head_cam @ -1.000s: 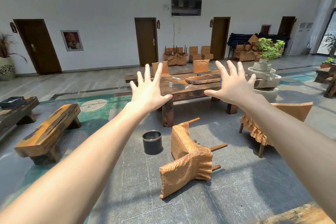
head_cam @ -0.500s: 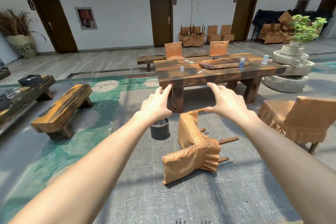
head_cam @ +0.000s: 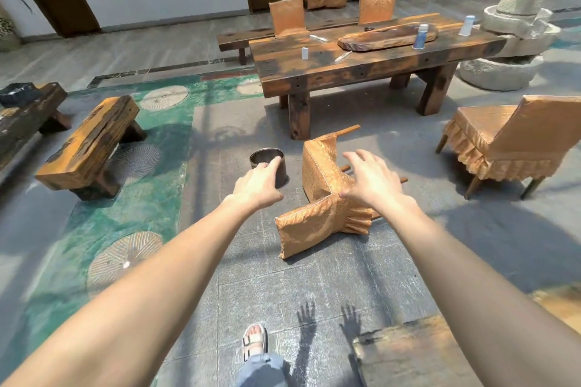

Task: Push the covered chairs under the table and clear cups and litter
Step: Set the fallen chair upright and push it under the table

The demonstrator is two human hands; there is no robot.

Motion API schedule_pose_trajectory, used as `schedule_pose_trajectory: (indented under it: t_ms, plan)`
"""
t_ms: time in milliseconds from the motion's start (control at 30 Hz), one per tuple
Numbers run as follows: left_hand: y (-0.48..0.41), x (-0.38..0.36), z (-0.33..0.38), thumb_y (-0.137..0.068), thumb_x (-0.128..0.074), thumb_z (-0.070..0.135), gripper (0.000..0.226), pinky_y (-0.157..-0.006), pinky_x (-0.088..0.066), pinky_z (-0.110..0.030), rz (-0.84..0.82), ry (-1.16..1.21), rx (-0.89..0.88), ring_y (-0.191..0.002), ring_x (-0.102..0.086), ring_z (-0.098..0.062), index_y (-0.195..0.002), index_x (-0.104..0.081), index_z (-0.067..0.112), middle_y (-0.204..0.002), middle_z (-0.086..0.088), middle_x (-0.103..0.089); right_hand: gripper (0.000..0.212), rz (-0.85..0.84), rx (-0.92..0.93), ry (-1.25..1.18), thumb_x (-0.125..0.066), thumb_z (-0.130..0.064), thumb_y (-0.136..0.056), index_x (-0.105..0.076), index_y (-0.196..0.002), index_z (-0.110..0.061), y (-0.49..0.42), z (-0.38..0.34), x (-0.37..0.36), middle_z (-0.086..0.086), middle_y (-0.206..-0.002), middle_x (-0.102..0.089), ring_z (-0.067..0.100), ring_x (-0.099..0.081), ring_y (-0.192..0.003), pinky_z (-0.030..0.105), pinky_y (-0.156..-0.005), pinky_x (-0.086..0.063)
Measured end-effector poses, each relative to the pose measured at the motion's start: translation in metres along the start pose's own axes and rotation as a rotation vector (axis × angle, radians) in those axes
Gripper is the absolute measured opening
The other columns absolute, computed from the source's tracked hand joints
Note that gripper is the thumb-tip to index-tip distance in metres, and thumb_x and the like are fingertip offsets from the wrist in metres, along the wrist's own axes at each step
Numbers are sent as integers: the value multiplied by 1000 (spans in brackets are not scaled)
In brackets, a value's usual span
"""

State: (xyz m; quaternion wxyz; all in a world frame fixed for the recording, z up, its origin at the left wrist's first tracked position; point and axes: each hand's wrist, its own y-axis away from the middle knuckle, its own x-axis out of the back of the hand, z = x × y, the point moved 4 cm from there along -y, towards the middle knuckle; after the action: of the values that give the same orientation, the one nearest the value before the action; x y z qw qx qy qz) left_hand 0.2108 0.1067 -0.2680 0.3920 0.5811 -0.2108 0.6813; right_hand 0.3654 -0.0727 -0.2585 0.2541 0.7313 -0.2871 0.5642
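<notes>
An orange-covered chair lies tipped on its side on the grey floor in front of the dark wooden table. My left hand and my right hand reach out in the air above it, fingers relaxed, holding nothing. A second covered chair stands upright to the right, away from the table. Two more covered chairs stand at the table's far side. On the table are a blue-and-white can, a white cup, a small white cup and bits of litter.
A black round bin stands on the floor left of the tipped chair. Wooden benches sit on the left by green flooring. A stone fountain is at the table's right end. Another wooden slab lies near my sandalled foot.
My view has tilted down and moved closer to the table. Both hands dropped from raised with spread fingers to hovering over the tipped chair with fingers relaxed.
</notes>
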Motion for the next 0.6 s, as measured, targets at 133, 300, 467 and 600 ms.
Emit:
schedule_pose_trajectory:
  t_ms: [133, 300, 467, 600]
  plan:
    - [-23, -25, -22, -82, -69, 27, 72, -91, -50, -47, -7, -2, -11, -124, -57, -35, -147, -38, 26, -141, -8, -55, 90, -81, -8, 10, -86, -41, -76, -37, -150, -28, -18, -12, -29, 1, -160, -32, 31, -37, -143, 58, -106, -43]
    - [-64, -51, -66, -84, -70, 29, 76, -93, -49, -47, -66, 23, -1, -128, -54, -33, -152, -36, 29, -144, -8, -53, 86, -178, -31, 93, -82, -42, -81, -35, -151, -29, -55, -36, -72, 2, -155, -42, 30, -28, -148, 68, -111, -29]
    - [-124, -73, -116, -83, -73, 27, 80, -100, -47, -46, -168, 66, 14, -134, -50, -32, -154, -37, 26, -151, -9, -49, 76, -226, -34, 135, -80, -35, -83, -40, -147, -28, -111, -66, -114, 2, -157, -38, 29, -33, -146, 68, -113, -26]
    - [-181, -91, -150, -82, -76, 28, 85, -107, -46, -48, -288, 91, 0, -136, -48, -32, -156, -35, 22, -151, -11, -49, 80, -291, -54, 134, -82, -34, -82, -38, -149, -27, -161, -88, -152, 2, -157, -37, 29, -32, -147, 70, -114, -24]
